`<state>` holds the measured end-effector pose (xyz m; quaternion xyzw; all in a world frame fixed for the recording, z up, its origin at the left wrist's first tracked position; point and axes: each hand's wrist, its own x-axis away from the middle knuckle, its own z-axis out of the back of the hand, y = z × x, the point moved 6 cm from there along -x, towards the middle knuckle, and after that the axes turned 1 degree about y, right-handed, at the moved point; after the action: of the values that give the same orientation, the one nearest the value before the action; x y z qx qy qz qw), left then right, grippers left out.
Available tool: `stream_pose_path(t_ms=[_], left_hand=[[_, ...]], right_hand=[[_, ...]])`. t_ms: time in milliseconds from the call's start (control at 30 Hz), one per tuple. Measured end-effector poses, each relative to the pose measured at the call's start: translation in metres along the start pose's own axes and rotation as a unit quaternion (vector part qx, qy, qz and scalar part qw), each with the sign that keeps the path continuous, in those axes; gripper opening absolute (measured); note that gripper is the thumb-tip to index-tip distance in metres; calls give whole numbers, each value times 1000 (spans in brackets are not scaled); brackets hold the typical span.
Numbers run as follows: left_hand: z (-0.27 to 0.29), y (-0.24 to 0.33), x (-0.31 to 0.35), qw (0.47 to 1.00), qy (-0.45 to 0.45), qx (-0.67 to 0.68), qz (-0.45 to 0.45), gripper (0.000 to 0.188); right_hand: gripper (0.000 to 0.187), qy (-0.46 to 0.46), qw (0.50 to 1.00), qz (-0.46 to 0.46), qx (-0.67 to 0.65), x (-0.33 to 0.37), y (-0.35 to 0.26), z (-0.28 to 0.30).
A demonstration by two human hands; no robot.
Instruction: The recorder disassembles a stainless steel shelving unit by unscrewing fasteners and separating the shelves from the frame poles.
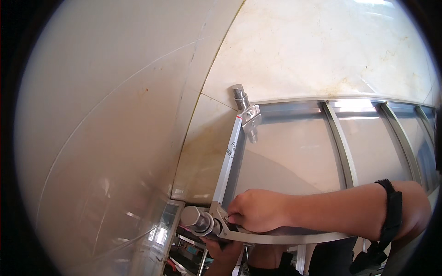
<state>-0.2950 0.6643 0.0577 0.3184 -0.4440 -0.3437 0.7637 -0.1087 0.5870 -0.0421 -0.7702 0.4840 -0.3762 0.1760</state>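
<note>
A shiny metal frame (228, 168) with several crossbars lies across the view. Two of its corners carry short metal legs with round ends: the far leg (239, 94) on an angled bracket (251, 117), and the near leg (197, 220). My right hand (258, 210) reaches in from the right, its fingers curled and closed at the inner side of the near corner bracket (220, 223). Whatever they pinch is too small to make out. Below this corner, my left hand (224, 253) is closed against the underside of the near leg, with most of its fingers hidden.
A smooth pale panel (110, 115) rises on the left. Cream tiles (322, 50) with brownish stains lie beyond the frame. At the lower left stands a metal-edged shelf (189, 257) holding various items. A black strap (391, 211) circles my right arm.
</note>
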Motion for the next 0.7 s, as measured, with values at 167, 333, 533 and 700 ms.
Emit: stream_pose_path(t_ms=[167,333,533,700], left_hand=[[-5,0,4,991,-91,-96,-20,99],[-24,6,8,912,-280,-262,-146,99],[-34,11,20,714,-409,-456,-338,101],[-67,18,49,582,-396,-499,-505,98]], right_hand=[[19,45,998,35,-40,7,1,6],[21,47,993,71,-79,7,0,7],[24,30,999,9,-9,-4,0,0],[22,10,994,-25,-107,5,1,6]])
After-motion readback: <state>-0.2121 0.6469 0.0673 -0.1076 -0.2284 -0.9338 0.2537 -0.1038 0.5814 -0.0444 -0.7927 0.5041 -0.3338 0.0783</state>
